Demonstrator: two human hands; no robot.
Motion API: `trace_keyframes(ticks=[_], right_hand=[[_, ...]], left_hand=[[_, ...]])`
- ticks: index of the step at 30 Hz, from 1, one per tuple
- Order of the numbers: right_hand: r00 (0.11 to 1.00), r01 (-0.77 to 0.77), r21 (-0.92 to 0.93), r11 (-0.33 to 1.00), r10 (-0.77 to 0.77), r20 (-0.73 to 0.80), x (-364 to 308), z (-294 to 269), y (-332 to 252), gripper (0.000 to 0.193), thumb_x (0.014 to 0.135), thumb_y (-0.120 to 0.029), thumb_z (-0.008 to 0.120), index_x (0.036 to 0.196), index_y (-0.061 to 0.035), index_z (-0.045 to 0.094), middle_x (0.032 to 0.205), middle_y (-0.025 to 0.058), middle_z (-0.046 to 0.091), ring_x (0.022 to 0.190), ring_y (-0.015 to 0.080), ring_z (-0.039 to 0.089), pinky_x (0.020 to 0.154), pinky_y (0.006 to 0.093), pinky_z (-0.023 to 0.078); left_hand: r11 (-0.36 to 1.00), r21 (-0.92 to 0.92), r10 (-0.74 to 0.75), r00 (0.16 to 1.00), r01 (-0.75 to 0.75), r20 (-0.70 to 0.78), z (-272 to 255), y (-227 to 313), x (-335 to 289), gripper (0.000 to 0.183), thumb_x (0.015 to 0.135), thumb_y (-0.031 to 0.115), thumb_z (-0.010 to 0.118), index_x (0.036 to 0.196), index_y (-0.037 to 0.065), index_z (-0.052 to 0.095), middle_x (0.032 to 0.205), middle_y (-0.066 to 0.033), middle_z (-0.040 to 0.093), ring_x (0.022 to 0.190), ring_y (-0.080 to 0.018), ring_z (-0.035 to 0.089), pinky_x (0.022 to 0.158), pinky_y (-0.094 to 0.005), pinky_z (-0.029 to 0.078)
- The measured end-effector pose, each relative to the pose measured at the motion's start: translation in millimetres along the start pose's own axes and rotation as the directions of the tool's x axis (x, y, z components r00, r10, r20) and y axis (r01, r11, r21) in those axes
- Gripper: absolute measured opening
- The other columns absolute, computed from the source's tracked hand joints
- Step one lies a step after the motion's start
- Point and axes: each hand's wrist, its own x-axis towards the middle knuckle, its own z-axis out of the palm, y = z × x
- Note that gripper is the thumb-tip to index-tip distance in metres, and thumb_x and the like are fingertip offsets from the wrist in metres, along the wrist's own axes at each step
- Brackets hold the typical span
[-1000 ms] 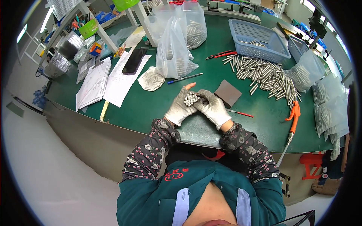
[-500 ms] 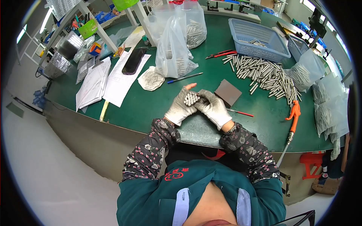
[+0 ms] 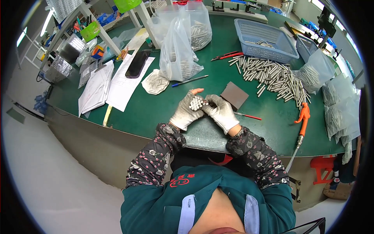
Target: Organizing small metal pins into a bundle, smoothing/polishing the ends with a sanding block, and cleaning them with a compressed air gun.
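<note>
Some rods (image 3: 264,44) in basket (image 3: 269,54), rods (image 3: 196,103) in hands (image 3: 184,112)

- Bundle of silver metal pins (image 3: 196,103): packed close together, round ends facing the camera
- Held in the left hand (image 3: 184,110), right hand (image 3: 221,113) at its side
</note>
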Motion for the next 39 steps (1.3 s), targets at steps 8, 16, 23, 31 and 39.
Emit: trace_keyframes(ticks=[8, 16, 23, 31, 39], right_hand=[[1.000, 0.028, 0.011, 1.000, -0.028, -0.008, 0.9, 1.3, 0.9, 0.024, 0.078, -0.011, 0.061, 0.098, 0.0021, 0.056, 0.085, 0.0073, 0.060, 0.079, 0.0124, 0.055, 0.074, 0.0244, 0.044], [0.999, 0.032, -0.001, 0.999, -0.032, 0.020, -0.4, -2.5, -3.9, 0.022, 0.079, -0.010, 0.059, 0.097, 0.0009, 0.056, 0.085, 0.0067, 0.060, 0.080, 0.0123, 0.055, 0.075, 0.0247, 0.044], [0.999, 0.051, 0.016, 0.999, -0.052, 0.017, 0.1, -2.3, -1.4, 0.021, 0.078, -0.011, 0.060, 0.095, 0.0007, 0.056, 0.083, 0.0062, 0.060, 0.079, 0.0117, 0.055, 0.074, 0.0246, 0.044], [0.999, 0.029, -0.016, 0.999, -0.028, 0.019, -0.4, -1.4, -3.9, 0.024, 0.077, -0.012, 0.061, 0.097, 0.0012, 0.056, 0.083, 0.0070, 0.060, 0.078, 0.0121, 0.055, 0.073, 0.0244, 0.044], [0.997, 0.063, -0.061, 0.996, -0.066, -0.037, 0.4, 3.2, -0.8, 0.023, 0.077, -0.017, 0.059, 0.094, -0.0023, 0.058, 0.083, 0.0135, 0.062, 0.077, 0.0249, 0.062, 0.069, 0.0305, 0.047]], left_hand=[[0.984, 0.142, 0.115, 0.993, -0.108, -0.042, 0.9, -2.2, 0.4, 0.061, 0.059, -0.004, 0.068, 0.114, 0.011, 0.045, 0.085, -0.0022, 0.055, 0.076, -0.0119, 0.054, 0.071, -0.0240, 0.045], [0.964, 0.205, 0.183, 0.982, -0.169, -0.051, 1.9, -3.5, 1.0, 0.053, 0.060, -0.001, 0.068, 0.108, 0.011, 0.046, 0.083, -0.0032, 0.055, 0.075, -0.0119, 0.055, 0.069, -0.0251, 0.046], [0.973, 0.151, 0.185, 0.981, -0.175, -0.056, 3.5, -5.5, 1.1, 0.048, 0.062, -0.001, 0.069, 0.104, 0.008, 0.048, 0.083, -0.0016, 0.055, 0.075, -0.0106, 0.055, 0.070, -0.0234, 0.046], [0.986, 0.120, 0.118, 0.992, -0.111, -0.052, 2.2, -2.6, -1.3, 0.042, 0.061, -0.003, 0.069, 0.095, 0.007, 0.049, 0.084, 0.0004, 0.054, 0.077, -0.0075, 0.052, 0.069, -0.0216, 0.045], [0.995, 0.071, 0.079, 0.996, -0.075, -0.052, 0.6, -1.8, -3.5, 0.040, 0.061, -0.005, 0.066, 0.095, 0.007, 0.048, 0.084, 0.0008, 0.054, 0.076, -0.0077, 0.052, 0.069, -0.0217, 0.044]])
